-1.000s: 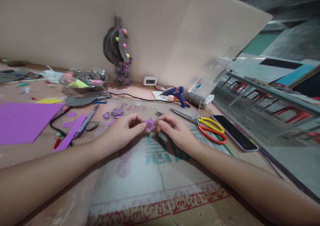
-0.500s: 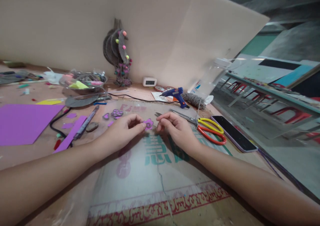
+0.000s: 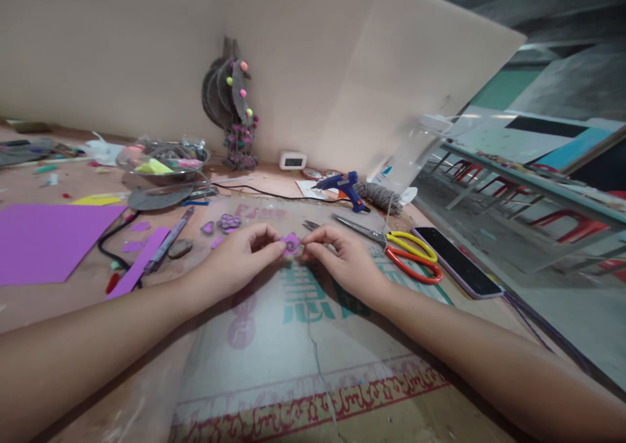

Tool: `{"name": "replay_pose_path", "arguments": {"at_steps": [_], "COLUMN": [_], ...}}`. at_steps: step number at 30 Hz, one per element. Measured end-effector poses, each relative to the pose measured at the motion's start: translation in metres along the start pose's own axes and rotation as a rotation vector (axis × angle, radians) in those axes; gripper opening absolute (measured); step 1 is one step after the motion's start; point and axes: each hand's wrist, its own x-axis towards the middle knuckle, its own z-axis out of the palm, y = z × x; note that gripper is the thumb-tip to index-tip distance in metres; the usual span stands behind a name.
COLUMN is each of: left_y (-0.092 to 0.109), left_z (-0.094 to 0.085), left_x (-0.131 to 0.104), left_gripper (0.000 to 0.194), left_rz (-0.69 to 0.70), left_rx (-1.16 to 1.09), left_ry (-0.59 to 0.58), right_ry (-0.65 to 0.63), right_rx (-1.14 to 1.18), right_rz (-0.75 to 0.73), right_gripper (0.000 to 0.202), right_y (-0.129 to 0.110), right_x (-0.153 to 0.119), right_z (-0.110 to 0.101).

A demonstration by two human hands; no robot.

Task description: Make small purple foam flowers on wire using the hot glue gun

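A small purple flower cut-out [image 3: 292, 243], with a grey curl of yarn on its face, is pinched at its left edge by my left hand [image 3: 257, 247]. My right hand [image 3: 337, 250] is closed at the flower's right edge, thumb and forefinger pinching what looks like the thin end of the grey yarn; the fingertips hide most of it. Scissors [image 3: 413, 255] with yellow and red handles lie just right of my right hand. Left of the flower, a purple piece with grey outlines [image 3: 229, 222] and a small heart [image 3: 207, 228] rest on the plastic-covered table.
Behind my hands are a blue glue gun [image 3: 345, 185], a grey yarn skein [image 3: 379, 196] and a small white clock [image 3: 293, 160]. A phone [image 3: 457, 260] lies at the right edge. Purple sheet [image 3: 53, 241], a pen [image 3: 169, 241] and a filled bowl [image 3: 163, 166] occupy the left.
My right hand has moved slightly left, bringing its fingertips up against the flower's right edge. My left hand and the flower have stayed in place.
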Motion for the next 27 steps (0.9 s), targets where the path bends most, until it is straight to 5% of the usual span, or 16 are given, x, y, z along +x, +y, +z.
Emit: {"name": "replay_pose_path", "arguments": {"at_steps": [27], "left_y": [-0.0032], "left_z": [0.0012], "left_x": [0.0003], "left_gripper": [0.015], "left_rz": [0.061], "left_rx": [0.102], "left_ry": [-0.065], "right_ry": [-0.140], "right_rx": [-0.138], "right_rz": [-0.050], "right_gripper": [0.022], "right_y": [-0.0099], "right_x": [-0.0008], "right_z": [0.0006]}}
